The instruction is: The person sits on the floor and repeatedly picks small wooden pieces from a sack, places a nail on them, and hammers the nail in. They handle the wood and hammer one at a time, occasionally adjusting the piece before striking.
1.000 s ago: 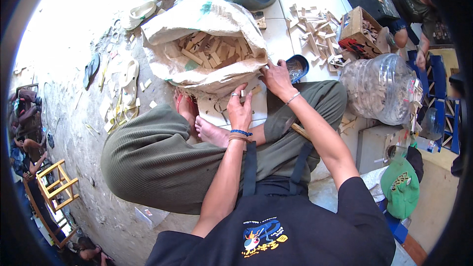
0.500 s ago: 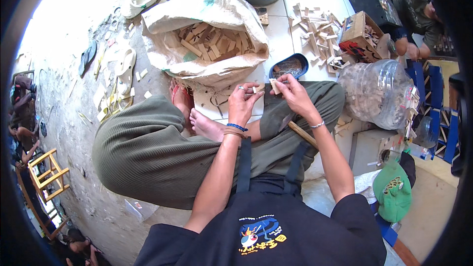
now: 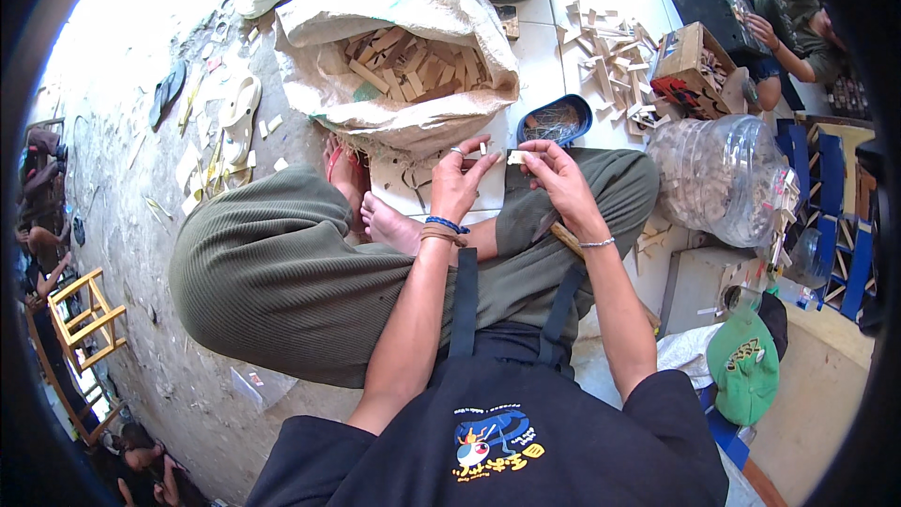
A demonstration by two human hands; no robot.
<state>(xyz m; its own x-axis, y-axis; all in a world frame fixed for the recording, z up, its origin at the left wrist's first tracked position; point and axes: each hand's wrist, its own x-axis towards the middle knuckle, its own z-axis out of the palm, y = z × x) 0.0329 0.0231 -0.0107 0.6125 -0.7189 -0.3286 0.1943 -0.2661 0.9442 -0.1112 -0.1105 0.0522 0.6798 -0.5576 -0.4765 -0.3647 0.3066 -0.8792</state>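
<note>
I sit cross-legged on the floor in olive trousers. My left hand (image 3: 462, 183) and my right hand (image 3: 554, 178) are raised together over my lap, and their fingertips pinch a small pale wooden piece (image 3: 514, 158) between them. Just beyond the hands lies a flat pale board (image 3: 405, 190) on the floor, near my bare foot. An open sack (image 3: 404, 103) full of wooden offcuts stands right behind it. A wooden handle (image 3: 566, 239) pokes out below my right wrist, resting on my leg.
A small blue tray of thin nails (image 3: 555, 120) sits beside my right knee. Loose wood sticks (image 3: 605, 52), a cardboard box (image 3: 693, 70) and a big clear plastic jug (image 3: 723, 178) lie to the right. Another person (image 3: 788, 23) works at the far right. Sandals (image 3: 239, 113) lie left.
Both hands lifted off the board near the sack and came together over my lap, now holding a small wooden piece between them.
</note>
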